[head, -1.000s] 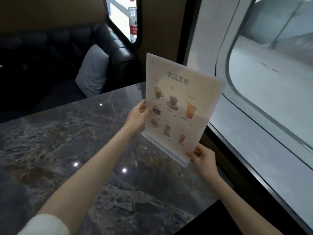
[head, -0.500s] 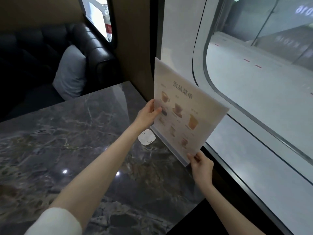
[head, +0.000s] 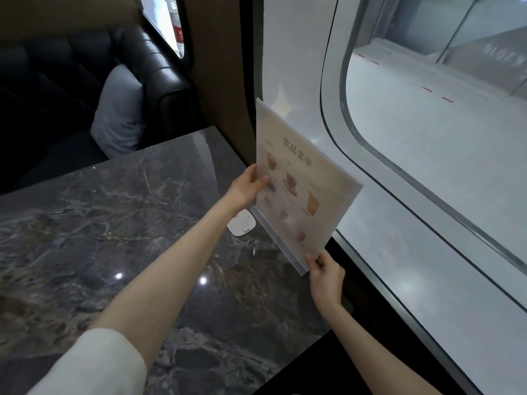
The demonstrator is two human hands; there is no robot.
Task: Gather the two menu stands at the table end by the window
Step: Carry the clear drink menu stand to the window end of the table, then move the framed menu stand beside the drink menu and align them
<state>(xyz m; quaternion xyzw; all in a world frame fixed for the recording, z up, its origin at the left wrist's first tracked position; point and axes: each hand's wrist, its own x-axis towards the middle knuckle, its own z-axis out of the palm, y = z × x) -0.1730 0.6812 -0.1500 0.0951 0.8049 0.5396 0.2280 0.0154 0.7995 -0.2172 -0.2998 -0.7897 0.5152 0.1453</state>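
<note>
A clear acrylic menu stand (head: 308,178) with a drinks menu of cup pictures is held upright at the window end of the dark marble table (head: 128,223), its base at the table's edge. My left hand (head: 246,186) grips its left edge about halfway up. My right hand (head: 325,272) pinches the near corner of its base. Only one menu stand is in view.
A small white square device (head: 241,223) lies on the table just left of the stand's base. A black leather sofa (head: 85,75) with a grey cushion (head: 118,112) sits beyond the table. The large window (head: 442,138) runs along the right, and a bottle (head: 178,27) stands in a far opening.
Both hands have carried the menu stand further toward the window, up against the wall there. The small white device on the table, hidden one second ago, has come into sight.
</note>
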